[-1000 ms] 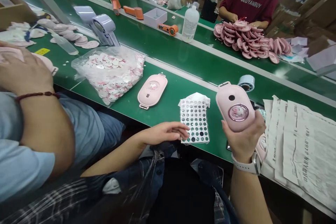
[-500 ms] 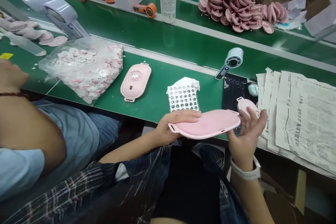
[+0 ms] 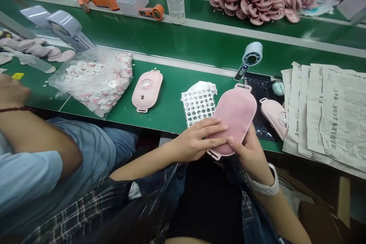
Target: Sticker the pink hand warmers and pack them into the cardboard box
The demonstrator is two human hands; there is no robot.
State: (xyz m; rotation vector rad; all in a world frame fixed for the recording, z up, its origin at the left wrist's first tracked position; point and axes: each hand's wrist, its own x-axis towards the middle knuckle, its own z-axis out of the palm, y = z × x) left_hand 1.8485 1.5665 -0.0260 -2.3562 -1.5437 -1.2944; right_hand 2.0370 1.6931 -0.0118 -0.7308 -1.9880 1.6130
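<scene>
A pink oval device (image 3: 236, 110) with a strap loop at each end is held tilted over the table's near edge, its smooth, soft-looking face towards me. My left hand (image 3: 197, 139) lies with its fingers across the lower left of that face; its thumb is hidden. From the right, my right hand (image 3: 251, 152) grips the device, thumb on the face and the other fingers behind. Just left of it is a sheet of round dark stickers (image 3: 197, 105). A similar pink device (image 3: 147, 89) with a cartoon window lies farther left, and another pink device (image 3: 273, 116) is partly under papers at right.
A plastic bag of small white-and-pink pieces (image 3: 94, 78) lies at left, near a co-worker's arm (image 3: 37, 133). A light-blue handheld fan (image 3: 251, 57), a black bubble bag (image 3: 259, 122) and stacked papers (image 3: 334, 110) are at right. A bottle (image 3: 174, 0) stands on the ledge.
The pink device has turned from nearly edge-on to upright, face towards me. My right hand has closed on its right side, and my left fingers have spread over its face.
</scene>
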